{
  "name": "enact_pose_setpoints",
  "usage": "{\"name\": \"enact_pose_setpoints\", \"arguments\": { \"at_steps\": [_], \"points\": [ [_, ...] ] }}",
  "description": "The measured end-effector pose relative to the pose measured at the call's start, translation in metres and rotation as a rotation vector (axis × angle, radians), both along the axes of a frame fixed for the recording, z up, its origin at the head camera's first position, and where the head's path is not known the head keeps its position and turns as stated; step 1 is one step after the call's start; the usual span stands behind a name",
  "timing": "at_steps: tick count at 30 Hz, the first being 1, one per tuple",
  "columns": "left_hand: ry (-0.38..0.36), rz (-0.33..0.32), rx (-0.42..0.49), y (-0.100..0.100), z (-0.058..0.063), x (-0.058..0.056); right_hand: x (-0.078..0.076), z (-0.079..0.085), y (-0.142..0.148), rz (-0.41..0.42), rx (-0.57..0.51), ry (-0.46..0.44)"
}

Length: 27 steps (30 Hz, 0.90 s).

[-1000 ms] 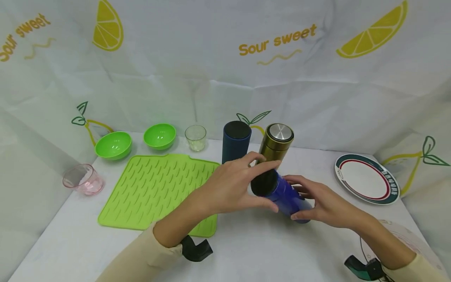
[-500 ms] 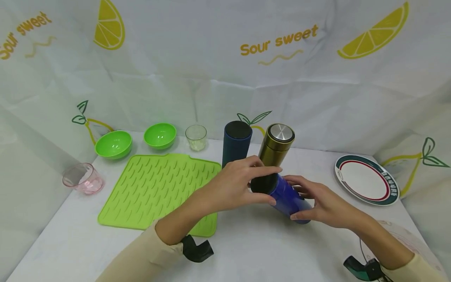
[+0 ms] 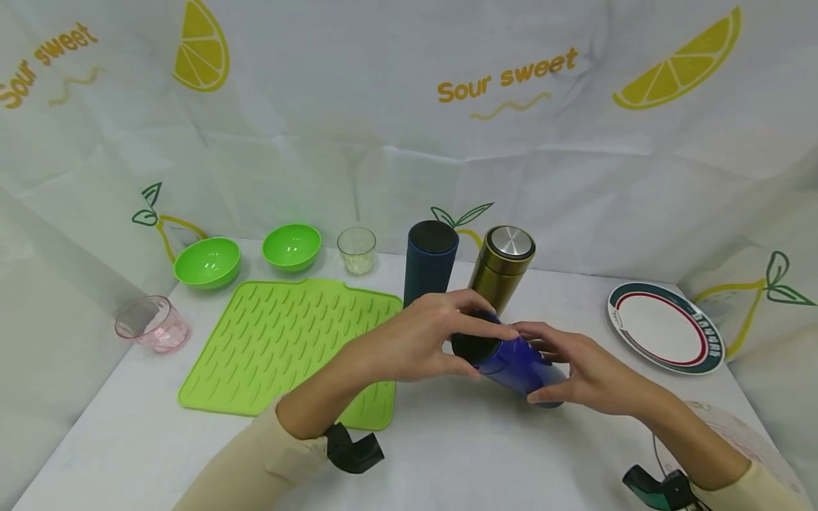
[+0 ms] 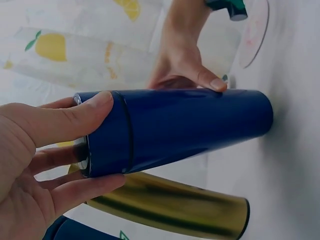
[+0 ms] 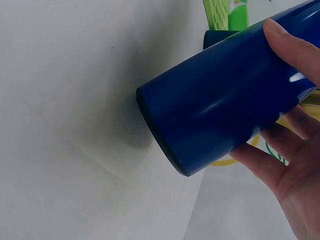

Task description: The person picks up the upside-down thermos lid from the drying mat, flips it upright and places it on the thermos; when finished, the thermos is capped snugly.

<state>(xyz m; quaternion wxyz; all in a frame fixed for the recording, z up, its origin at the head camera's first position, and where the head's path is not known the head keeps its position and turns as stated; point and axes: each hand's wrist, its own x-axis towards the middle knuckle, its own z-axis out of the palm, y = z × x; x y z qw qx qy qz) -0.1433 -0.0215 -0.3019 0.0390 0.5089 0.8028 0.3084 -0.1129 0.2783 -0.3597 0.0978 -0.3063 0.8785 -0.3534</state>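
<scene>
A blue thermos (image 3: 514, 369) is tilted in front of me, its dark-topped cap end pointing left. My left hand (image 3: 424, 337) grips the cap (image 4: 107, 135), with the thumb on one side and fingers on the other. My right hand (image 3: 588, 369) holds the lower body, thumb opposite the fingers, as the right wrist view also shows. In that view the thermos base (image 5: 162, 135) is close over the white tabletop. A narrow dark seam (image 4: 129, 132) runs between cap and body. Just behind stands a gold thermos (image 3: 498, 273), partly hidden, beside a dark blue one (image 3: 431, 266).
A green ridged mat (image 3: 287, 348) lies left of the hands. Beyond it are two green bowls (image 3: 207, 264) and a clear glass (image 3: 357, 252). A pink glass (image 3: 156, 330) stands far left. On the right lies a plate (image 3: 664, 325) with a dark green rim.
My left hand has turned and lowered slightly around the cap. The cap end of the thermos has dipped a little to the left. My right hand has stayed nearly still.
</scene>
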Motion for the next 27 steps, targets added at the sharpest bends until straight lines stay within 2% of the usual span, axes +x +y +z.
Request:
{"name": "enact_pose_setpoints", "arguments": {
  "at_steps": [3,9,14,22,27],
  "points": [
    [0.025,-0.015,-0.007,-0.0004,0.001,-0.0007,0.0002,0.0008,-0.0009,-0.003,0.006,0.0],
    [0.011,-0.029,-0.013,-0.0008,0.0025,-0.0006,0.0005,0.0009,-0.001,-0.005,0.012,0.006],
    [-0.004,-0.027,-0.008,0.0,0.0028,0.0007,0.0014,0.0006,-0.0004,-0.006,0.009,-0.001],
    [0.015,-0.015,0.014,-0.001,-0.0007,0.0043,0.0032,0.0024,-0.0014,-0.018,0.026,-0.022],
    [0.026,0.006,0.04,-0.0004,-0.0035,0.0072,0.0032,0.0005,0.0007,-0.015,0.005,-0.004]
  ]
}}
